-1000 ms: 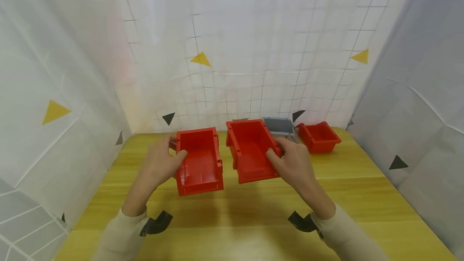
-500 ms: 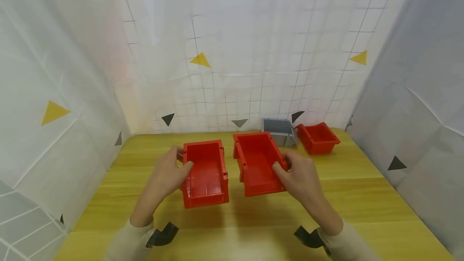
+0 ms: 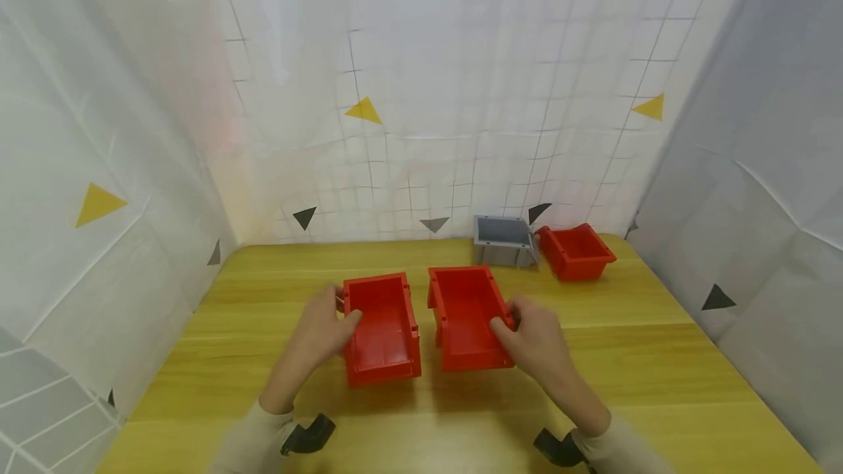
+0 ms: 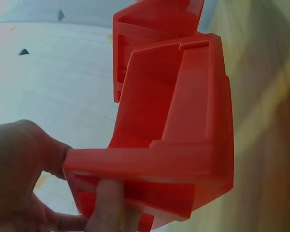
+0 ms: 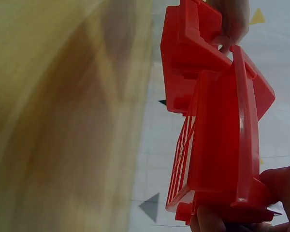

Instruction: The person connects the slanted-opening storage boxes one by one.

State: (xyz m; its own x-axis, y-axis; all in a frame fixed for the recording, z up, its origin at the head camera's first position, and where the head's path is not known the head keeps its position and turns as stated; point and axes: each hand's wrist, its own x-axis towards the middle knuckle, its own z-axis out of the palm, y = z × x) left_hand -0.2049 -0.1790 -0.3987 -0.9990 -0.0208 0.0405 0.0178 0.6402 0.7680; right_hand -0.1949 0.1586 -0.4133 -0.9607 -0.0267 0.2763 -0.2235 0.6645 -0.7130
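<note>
Two red plastic bins are held side by side above the wooden table, a narrow gap between them in the head view. My left hand [image 3: 324, 328] grips the left red bin [image 3: 380, 328] by its left wall, thumb over the rim and fingers outside. The right red bin [image 3: 466, 320] is pinched at its right wall by my right hand [image 3: 535, 335]. Both bins look empty, open side tilted toward me. In the left wrist view, fingers [image 4: 108, 205] curl beneath the rim of the near bin [image 4: 193, 111]. The right wrist view shows the thumb on its bin [image 5: 220, 140].
At the back right of the table [image 3: 632, 364] stand a grey bin [image 3: 506, 243] and another red bin [image 3: 576, 251], close beside each other. White sheeting with grid lines and triangles [image 3: 421, 93] hangs behind and along both sides.
Both hands have come down and nearer with their bins, the left one also shifting right. The grey bin behind is now uncovered. Grips look the same.
</note>
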